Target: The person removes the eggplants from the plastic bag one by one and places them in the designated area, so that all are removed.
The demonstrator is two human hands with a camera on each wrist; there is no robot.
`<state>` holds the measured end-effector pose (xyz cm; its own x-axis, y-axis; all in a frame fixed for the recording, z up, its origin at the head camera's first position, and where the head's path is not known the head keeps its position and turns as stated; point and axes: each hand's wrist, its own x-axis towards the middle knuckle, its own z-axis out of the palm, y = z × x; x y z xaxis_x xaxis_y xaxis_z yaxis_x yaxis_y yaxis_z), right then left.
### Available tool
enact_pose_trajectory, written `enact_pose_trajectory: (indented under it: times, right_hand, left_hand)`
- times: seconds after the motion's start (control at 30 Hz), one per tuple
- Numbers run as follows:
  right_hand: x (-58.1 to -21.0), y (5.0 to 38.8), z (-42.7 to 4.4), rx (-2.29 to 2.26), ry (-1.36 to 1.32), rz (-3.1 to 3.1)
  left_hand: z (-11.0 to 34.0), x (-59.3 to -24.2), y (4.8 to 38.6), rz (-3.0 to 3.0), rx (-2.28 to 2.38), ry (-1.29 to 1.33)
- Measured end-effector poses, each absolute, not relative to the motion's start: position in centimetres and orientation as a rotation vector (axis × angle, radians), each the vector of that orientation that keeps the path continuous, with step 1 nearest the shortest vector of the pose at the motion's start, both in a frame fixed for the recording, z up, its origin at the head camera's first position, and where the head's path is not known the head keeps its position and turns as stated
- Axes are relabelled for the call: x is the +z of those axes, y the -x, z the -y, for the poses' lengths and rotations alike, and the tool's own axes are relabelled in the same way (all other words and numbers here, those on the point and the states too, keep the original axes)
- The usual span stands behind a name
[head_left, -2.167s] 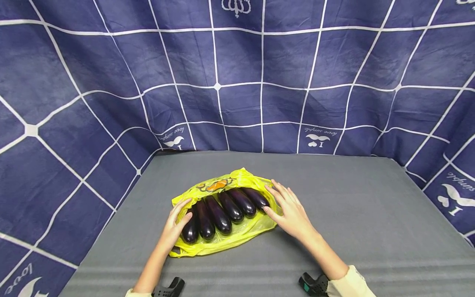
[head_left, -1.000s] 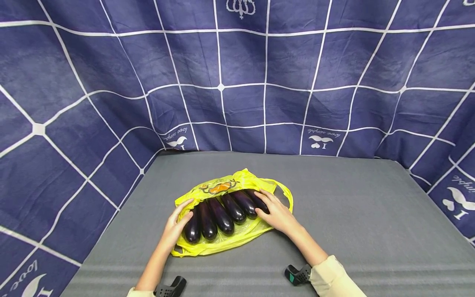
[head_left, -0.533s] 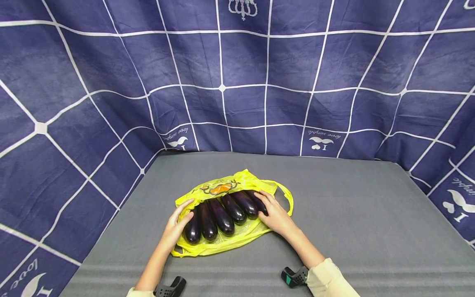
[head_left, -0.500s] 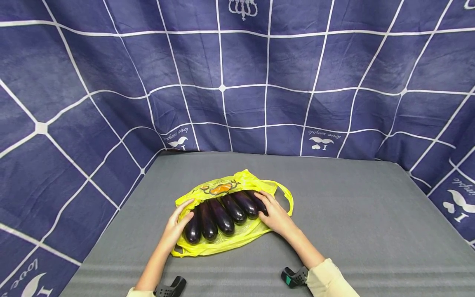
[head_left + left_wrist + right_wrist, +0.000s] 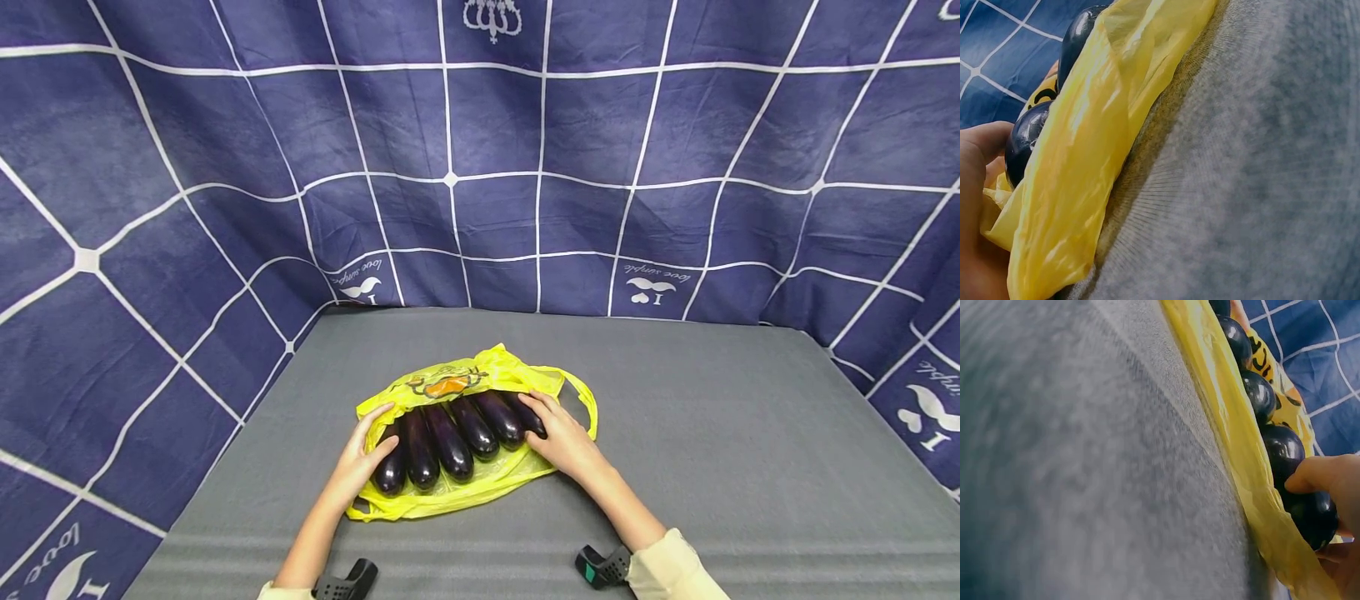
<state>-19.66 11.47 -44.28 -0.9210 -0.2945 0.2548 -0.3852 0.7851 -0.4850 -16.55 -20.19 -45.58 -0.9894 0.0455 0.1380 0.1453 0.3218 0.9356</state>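
Several dark purple eggplants lie side by side in the mouth of a yellow plastic bag point(image 5: 487, 487). At the bag's left side my left hand point(image 5: 352, 467) holds the leftmost eggplant point(image 5: 390, 477), thumb over its top and fingers along the bag's edge. In the left wrist view the thumb point(image 5: 990, 137) meets the eggplant's rounded end point(image 5: 1022, 140). My right hand point(image 5: 566, 442) grips the rightmost eggplant point(image 5: 530, 414). Seen from the right wrist, its thumb point(image 5: 1316, 474) presses on that eggplant point(image 5: 1314, 519); the other fingers are partly hidden behind.
A grey cloth-covered table point(image 5: 712, 442) carries the bag. Blue curtains point(image 5: 577, 150) with white lines rise behind it and at both sides. A yellow bag handle point(image 5: 588, 400) loops out to the right of the right hand.
My right hand has moved left from the bag's right edge onto the rightmost eggplant, and the handle loop now shows beside it. The left thumb has slid slightly further over the leftmost eggplant.
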Motion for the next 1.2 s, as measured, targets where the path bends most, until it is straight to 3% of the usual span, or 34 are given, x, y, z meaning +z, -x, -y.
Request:
enact_pose_trajectory:
  times: [1.2]
  right_hand:
    - [-40.7,12.9,-16.0,0.805,-0.539,2.649]
  left_hand:
    - [20.4,-45.9,16.8,2.491,-1.814,0.149]
